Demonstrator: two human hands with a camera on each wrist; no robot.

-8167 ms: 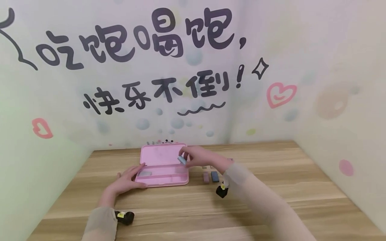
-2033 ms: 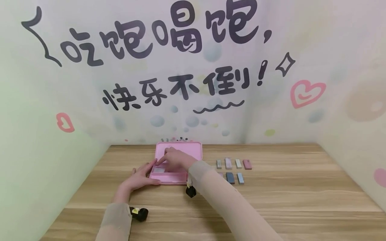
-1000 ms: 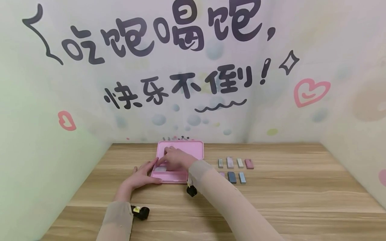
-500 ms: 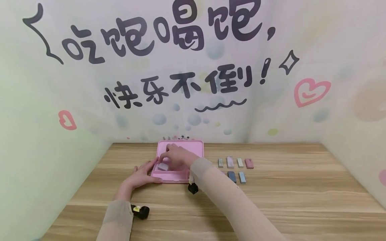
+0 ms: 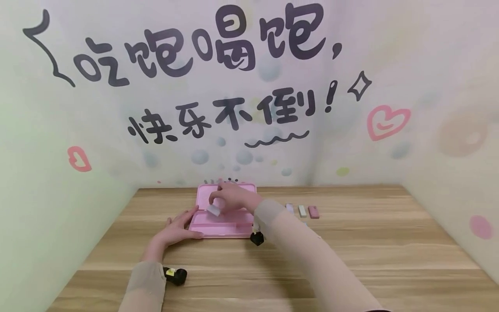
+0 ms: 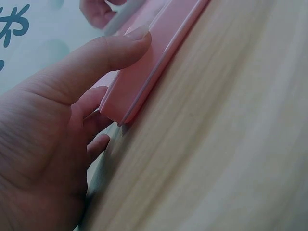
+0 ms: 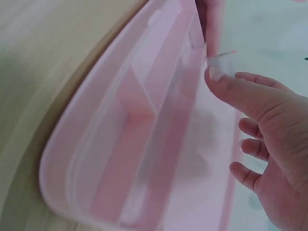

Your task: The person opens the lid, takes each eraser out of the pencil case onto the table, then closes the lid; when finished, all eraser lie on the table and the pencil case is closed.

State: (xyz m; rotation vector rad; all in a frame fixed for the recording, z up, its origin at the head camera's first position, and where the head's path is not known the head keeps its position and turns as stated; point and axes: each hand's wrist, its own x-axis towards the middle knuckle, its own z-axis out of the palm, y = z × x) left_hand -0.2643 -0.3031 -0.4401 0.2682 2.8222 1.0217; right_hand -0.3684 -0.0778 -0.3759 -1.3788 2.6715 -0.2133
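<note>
A pink pencil case (image 5: pixel 222 231) lies on the table with its lid raised at the back. My left hand (image 5: pixel 176 232) grips its left end, thumb over the front rim and fingers at the side, as the left wrist view shows close up. Above the case's left part, my right hand (image 5: pixel 232 197) pinches a pale grey-white eraser (image 5: pixel 213 210) between thumb and fingers. The eraser (image 7: pixel 222 62) is partly covered by the thumb in the right wrist view. That view also shows the case's compartments, with a small divider (image 7: pixel 137 91) in the front one.
To the right of the case stand a lilac eraser (image 5: pixel 289 208), a white eraser (image 5: pixel 302 211) and a pinkish-red eraser (image 5: pixel 313 212). A bit of light blue (image 5: pixel 305 225) peeks out from behind the right forearm. A printed backdrop (image 5: pixel 234 160) rises at the table's back edge.
Earlier the right hand held a blue eraser by the case; later several erasers stand in two rows at right. Since then it has lifted the pale eraser out of the case's left side.
</note>
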